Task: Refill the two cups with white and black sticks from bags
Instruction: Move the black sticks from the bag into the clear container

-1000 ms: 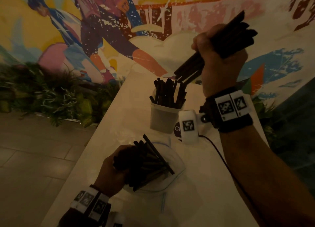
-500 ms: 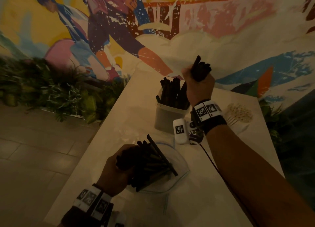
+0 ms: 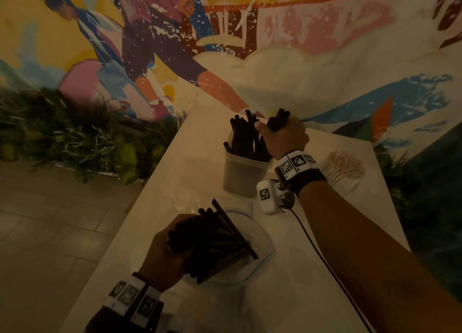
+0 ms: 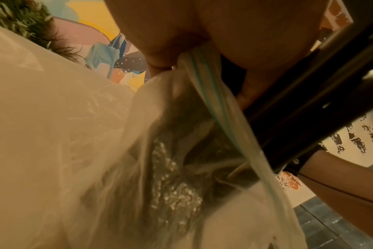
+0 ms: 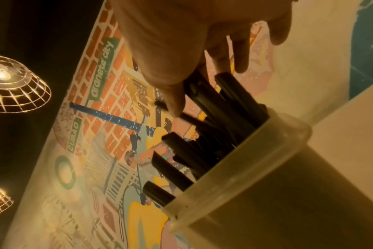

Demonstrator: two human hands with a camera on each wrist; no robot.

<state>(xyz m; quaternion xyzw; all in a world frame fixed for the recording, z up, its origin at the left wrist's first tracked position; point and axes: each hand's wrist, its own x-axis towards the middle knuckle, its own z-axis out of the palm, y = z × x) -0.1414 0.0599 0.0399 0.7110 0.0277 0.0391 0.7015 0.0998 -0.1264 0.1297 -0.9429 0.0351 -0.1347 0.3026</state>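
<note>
Gripping a fistful of black sticks [image 3: 277, 120], the right hand [image 3: 282, 137] holds them near upright, lower ends already inside the cup [image 3: 243, 175] toward the table's [image 3: 325, 270] far edge, directly below the fist. Nearer the front edge, the left hand [image 3: 165, 255] clutches the bag [image 3: 260, 235] and its remaining sticks, lying flat, pointing rightward. Release likely comes next.

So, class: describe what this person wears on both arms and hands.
Bare hands and forearms, no sleeves. The right wrist and left wrist carry dark bands with square black-and-white tags. A white camera unit and thin black cable hang from the right band.
</note>
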